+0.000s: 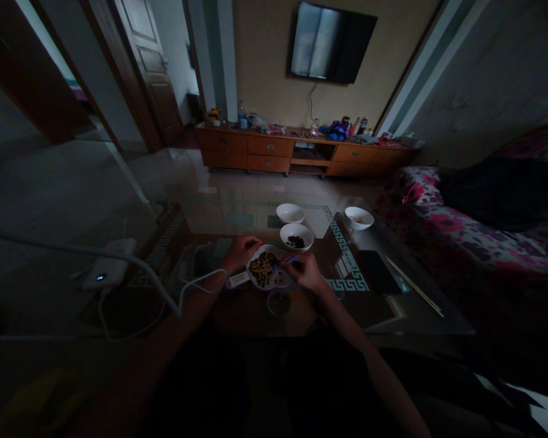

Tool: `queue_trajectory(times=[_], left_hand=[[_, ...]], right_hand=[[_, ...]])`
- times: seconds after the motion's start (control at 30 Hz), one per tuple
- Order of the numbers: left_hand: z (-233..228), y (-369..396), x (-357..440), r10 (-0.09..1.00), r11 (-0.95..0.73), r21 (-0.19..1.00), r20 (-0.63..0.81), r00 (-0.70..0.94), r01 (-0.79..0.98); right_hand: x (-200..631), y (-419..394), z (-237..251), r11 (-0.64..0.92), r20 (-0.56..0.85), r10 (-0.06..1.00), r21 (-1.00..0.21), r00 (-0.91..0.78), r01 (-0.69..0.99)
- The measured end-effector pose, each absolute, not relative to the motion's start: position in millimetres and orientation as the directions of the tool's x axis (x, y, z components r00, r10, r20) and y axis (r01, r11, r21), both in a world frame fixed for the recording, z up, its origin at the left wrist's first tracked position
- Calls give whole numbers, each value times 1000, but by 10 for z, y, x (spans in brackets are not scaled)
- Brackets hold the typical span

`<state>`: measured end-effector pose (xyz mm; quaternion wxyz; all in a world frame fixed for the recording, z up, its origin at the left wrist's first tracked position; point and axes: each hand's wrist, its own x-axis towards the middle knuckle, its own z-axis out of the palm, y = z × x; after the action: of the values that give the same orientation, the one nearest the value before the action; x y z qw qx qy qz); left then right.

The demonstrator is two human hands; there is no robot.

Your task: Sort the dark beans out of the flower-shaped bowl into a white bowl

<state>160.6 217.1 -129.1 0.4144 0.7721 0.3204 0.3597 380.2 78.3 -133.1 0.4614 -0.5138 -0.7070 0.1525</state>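
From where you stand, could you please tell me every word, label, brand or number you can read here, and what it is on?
No text here can be read.
The small white tag beside the plate of beans, by the left hand: dark print, too small and blurred to read.
The bottles and packets on the wooden cabinet: labels too small to read.
The wall TV: only reflections, no lettering.

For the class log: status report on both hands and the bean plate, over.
Left hand grips the bean plate rim. Right hand holds a small blue tool over the beans. Bowl of dark beans just behind.
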Motion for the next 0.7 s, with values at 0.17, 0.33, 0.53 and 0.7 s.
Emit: queue_trajectory(times=[0.17, 0.33, 0.53, 0.7], left_hand=[[-1266, 2163, 1608, 801, -434, 876, 268, 535, 211], [-1266, 2169, 1601, 797, -447, 869, 279, 536, 211], [-1258, 2159, 1608, 785, -466, 865, 309, 537, 184], [-1251, 2157, 1606, 795, -464, 857, 290, 533, 227]], right_hand=[[3803, 785, -1320, 415, 485, 873, -695, -43, 587], [3783, 805, -1331, 432, 511, 859, -752, 26, 498], [3811, 845, -1313, 367, 513, 727, -852, 456, 373], [3808, 835, -1296, 382, 502, 788, -853, 356, 356]])
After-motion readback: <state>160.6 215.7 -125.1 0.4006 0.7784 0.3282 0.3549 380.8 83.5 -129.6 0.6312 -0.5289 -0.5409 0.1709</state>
